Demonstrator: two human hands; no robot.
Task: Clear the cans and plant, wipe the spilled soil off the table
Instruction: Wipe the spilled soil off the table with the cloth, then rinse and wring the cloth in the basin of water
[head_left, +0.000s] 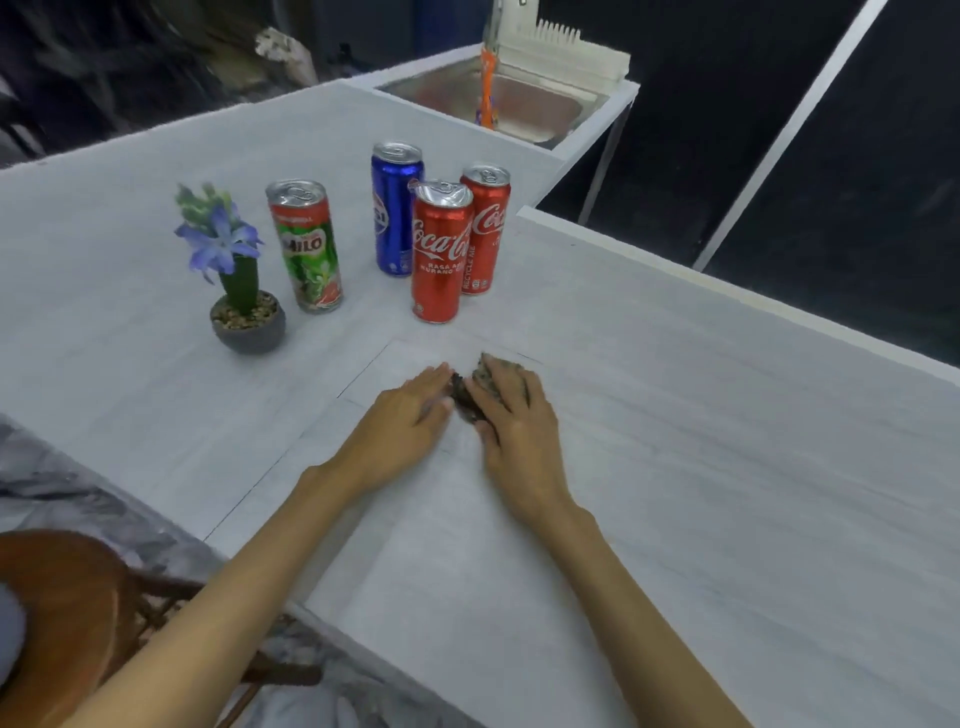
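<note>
Four cans (441, 249) upright near potted plant (244, 291) on white table (675, 467), left hand (400, 415) flat, fingers straight against dark soil (461, 395), right hand (514, 421) pressing a mottled wad (491, 371) beside it, fingers extended

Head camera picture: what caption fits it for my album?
Left hand and right hand gather spilled soil on the table near cans and potted plant.
</note>
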